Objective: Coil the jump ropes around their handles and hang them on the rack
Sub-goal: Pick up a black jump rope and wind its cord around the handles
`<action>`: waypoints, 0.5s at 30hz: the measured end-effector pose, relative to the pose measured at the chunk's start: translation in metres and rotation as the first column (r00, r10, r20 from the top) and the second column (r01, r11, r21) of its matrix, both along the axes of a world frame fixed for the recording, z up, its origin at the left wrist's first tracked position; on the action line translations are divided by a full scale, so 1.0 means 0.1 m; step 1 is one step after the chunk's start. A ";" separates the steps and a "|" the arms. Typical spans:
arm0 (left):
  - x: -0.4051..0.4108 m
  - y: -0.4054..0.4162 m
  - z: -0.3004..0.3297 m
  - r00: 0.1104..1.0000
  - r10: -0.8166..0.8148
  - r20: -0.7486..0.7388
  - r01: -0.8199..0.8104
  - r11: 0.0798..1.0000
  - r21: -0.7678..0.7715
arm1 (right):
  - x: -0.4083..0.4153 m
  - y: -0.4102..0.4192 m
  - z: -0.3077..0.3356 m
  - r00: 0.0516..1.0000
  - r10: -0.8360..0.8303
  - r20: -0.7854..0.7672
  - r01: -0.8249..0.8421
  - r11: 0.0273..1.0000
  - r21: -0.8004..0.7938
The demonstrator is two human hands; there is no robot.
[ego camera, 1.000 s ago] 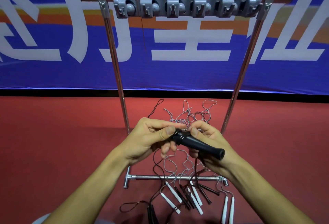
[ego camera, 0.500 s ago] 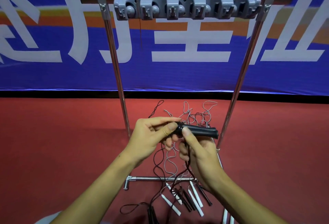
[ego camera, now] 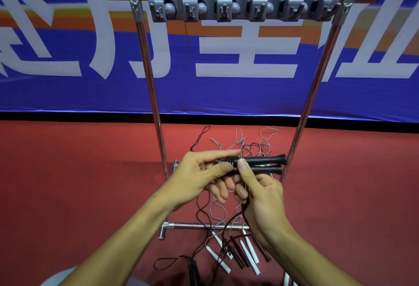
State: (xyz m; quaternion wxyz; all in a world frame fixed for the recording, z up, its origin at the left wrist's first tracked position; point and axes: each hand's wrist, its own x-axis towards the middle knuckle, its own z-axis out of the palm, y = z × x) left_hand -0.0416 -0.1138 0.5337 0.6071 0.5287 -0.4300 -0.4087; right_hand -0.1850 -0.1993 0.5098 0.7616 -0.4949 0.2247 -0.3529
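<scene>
Behind everything we see a blue banner (ego camera: pixel 68 95) with big white characters and an orange stripe, and below it a red floor (ego camera: pixel 68 172). On that floor stands a metal rack (ego camera: pixel 156 113) with two slanted posts, a top bar and a low crossbar near us. A grey hook strip (ego camera: pixel 243 7) is fixed along the top bar, and we see nothing hanging from its hooks.

In front of the rack, between the posts, we hold two black handles (ego camera: pixel 260 165) side by side, lying level with their flared ends pointing right. Our left hand (ego camera: pixel 204 174) pinches their left end, the thumb pressed on the near side and the forefinger stretched across the top. Our right hand (ego camera: pixel 260 197) grips them from below, the thumb laid over the front and the other fingers curled underneath. A dark cord (ego camera: pixel 235 220) hangs from the handles down toward the floor.

Below our hands, around the low crossbar, lies a tangle of loose ropes (ego camera: pixel 249 142), dark and pale. Near us on the floor lie several white handles (ego camera: pixel 247 254) and thin black handles (ego camera: pixel 238 252), close together.
</scene>
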 end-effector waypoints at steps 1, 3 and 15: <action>-0.01 0.00 0.00 1.000 -0.017 0.006 0.017 1.000 0.014 | 0.00 0.01 0.00 1.000 -0.013 -0.023 0.013 1.000 -0.005; -0.04 0.00 -0.01 0.999 -0.010 0.039 0.009 1.000 0.008 | -0.01 0.02 0.00 0.995 -0.035 -0.094 0.032 0.999 -0.036; 0.14 0.03 0.02 0.964 0.254 0.081 -0.245 0.964 -0.106 | -0.10 -0.16 0.09 0.907 0.019 -0.421 -0.269 0.795 -0.543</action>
